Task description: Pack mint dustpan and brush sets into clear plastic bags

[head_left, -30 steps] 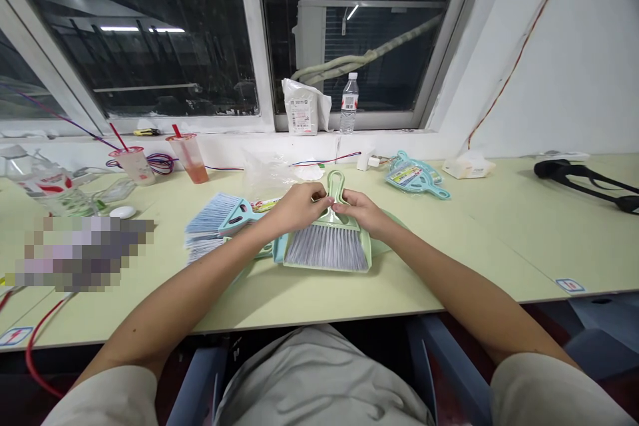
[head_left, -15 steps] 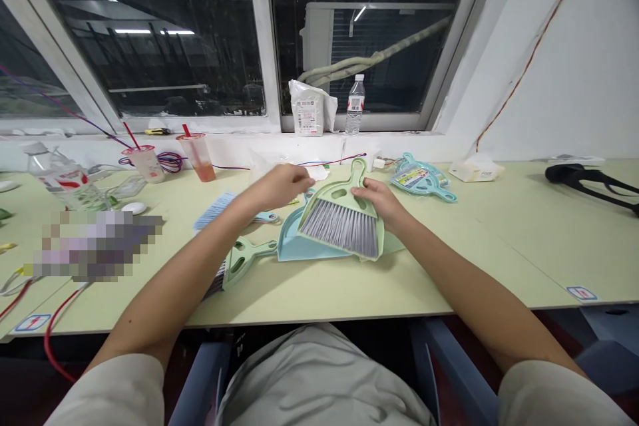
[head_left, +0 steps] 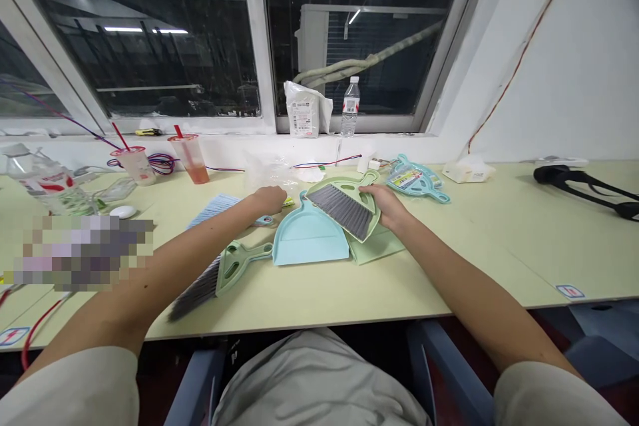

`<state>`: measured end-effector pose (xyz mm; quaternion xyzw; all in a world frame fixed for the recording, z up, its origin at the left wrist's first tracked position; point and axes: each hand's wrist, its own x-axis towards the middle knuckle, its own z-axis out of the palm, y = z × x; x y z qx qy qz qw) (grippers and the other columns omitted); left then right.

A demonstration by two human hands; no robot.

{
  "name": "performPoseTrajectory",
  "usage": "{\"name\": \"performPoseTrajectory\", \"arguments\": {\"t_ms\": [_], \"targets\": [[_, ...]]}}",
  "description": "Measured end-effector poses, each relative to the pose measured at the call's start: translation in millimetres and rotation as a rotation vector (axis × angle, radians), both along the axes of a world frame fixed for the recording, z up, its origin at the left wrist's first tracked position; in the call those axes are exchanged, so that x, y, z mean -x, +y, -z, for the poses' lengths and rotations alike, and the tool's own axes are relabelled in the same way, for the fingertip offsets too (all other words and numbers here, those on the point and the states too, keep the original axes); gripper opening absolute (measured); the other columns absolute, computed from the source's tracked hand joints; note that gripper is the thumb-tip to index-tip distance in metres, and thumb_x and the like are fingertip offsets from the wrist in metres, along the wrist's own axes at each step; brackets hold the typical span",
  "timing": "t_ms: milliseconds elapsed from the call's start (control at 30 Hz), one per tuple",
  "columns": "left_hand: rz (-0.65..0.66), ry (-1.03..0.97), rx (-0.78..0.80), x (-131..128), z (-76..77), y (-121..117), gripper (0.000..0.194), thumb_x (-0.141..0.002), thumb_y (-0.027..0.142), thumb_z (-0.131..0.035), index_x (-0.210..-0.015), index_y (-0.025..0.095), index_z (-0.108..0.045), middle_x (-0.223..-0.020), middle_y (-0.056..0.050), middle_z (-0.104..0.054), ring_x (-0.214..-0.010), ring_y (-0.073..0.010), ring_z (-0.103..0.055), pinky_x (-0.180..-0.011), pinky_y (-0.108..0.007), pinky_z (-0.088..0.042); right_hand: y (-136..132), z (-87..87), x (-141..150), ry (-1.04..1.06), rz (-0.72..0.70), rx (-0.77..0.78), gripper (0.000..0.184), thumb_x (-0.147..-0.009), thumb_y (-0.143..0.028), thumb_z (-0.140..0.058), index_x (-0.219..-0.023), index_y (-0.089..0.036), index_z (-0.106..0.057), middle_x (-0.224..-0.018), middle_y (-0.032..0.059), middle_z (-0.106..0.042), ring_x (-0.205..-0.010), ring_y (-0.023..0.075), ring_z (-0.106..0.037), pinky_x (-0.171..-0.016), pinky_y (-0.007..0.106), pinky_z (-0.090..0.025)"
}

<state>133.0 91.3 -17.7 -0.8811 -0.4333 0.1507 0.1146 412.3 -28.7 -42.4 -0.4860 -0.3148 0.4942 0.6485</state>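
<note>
Landmark: blue dustpan (head_left: 310, 239), flat on table. Left: green brush (head_left: 234, 266); blue brush (head_left: 212, 208), partly behind left forearm. Upper left: left hand (head_left: 271, 200), palm down, finger state unclear. Upper right: right hand (head_left: 387, 205), fingers gripping green brush-and-dustpan set (head_left: 344, 206), tilted.

The blue dustpan (head_left: 309, 238) looks like smooth plastic with a soft sheen. The bench (head_left: 464, 259) is smooth and faintly glossy; the far bottle (head_left: 350, 110) is clear plastic.
</note>
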Motion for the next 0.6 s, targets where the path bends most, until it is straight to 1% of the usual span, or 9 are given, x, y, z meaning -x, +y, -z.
{"name": "performPoseTrajectory", "arguments": {"t_ms": [100, 200, 367, 433, 500, 600], "targets": [[0.007, -0.010, 0.001, -0.9, 10.6, 7.6, 0.036, -0.083, 0.021, -0.066, -0.115, 0.008, -0.073, -0.119, -0.026, -0.071, -0.106, -0.0359, -0.070, -0.084, -0.040, -0.055, -1.1, -0.6, 2.3, 0.009, -0.012, 0.026, 0.010, -0.082, -0.008, -0.061, -0.084, -0.016, -0.064, -0.065, 0.0020, -0.070, -0.053, 0.0168, -0.064, -0.057, 0.029, -0.056], [0.015, -0.029, -0.014, 4.1, 18.9, 12.8, 0.033, -0.080, 0.017, -0.068, -0.111, 0.008, -0.073, -0.115, -0.026, -0.071, -0.104, -0.0357, -0.070, -0.083, -0.039, -0.053, -1.7, -0.4, 3.9, 0.012, -0.015, 0.036, 0.010, -0.082, -0.007, -0.062, -0.086, -0.016, -0.065, -0.067, 0.0028, -0.071, -0.056, 0.0177, -0.066, -0.058, 0.029, -0.057], [0.021, -0.092, -0.034, 9.7, 26.8, 13.6, 0.027, -0.075, 0.015, -0.071, -0.102, 0.009, -0.074, -0.110, -0.025, -0.072, -0.101, -0.0348, -0.070, -0.082, -0.038, -0.051, -1.7, 0.9, 4.6, 0.006, -0.020, 0.030, 0.011, -0.081, -0.007, -0.062, -0.086, -0.015, -0.066, -0.069, 0.0042, -0.072, -0.057, 0.0190, -0.066, -0.058, 0.032, -0.057], [-0.003, -0.155, -0.054, 9.2, 26.7, 12.4, 0.024, -0.075, 0.018, -0.073, -0.098, 0.011, -0.075, -0.108, -0.024, -0.072, -0.101, -0.0344, -0.070, -0.082, -0.037, -0.050, -1.3, 1.1, 4.2, 0.002, -0.018, 0.029, 0.011, -0.080, -0.007, -0.063, -0.086, -0.016, -0.066, -0.068, 0.0038, -0.072, -0.057, 0.0189, -0.066, -0.058, 0.031, -0.057], [-0.044, -0.214, -0.103, 8.5, 22.9, 9.9, 0.022, -0.078, 0.021, -0.070, -0.097, 0.012, -0.075, -0.108, -0.024, -0.072, -0.101, -0.0347, -0.070, -0.082, -0.037, -0.049, -0.8, 1.3, 3.2, 0.000, -0.018, 0.031, 0.011, -0.079, -0.007, -0.063, -0.086, -0.016, -0.065, -0.068, 0.0036, -0.071, -0.056, 0.0185, -0.065, -0.057, 0.031, -0.056], [-0.118, -0.284, -0.206, 8.5, 8.3, 0.7, 0.026, -0.089, 0.024, -0.055, -0.104, 0.011, -0.073, -0.108, -0.025, -0.072, -0.100, -0.0352, -0.069, -0.081, -0.039, -0.048, 0.0, 1.7, 0.6, 0.005, -0.024, 0.034, 0.010, -0.080, -0.008, -0.062, -0.086, -0.015, -0.065, -0.067, 0.0036, -0.071, -0.054, 0.0181, -0.064, -0.055, 0.031, -0.055]]}}
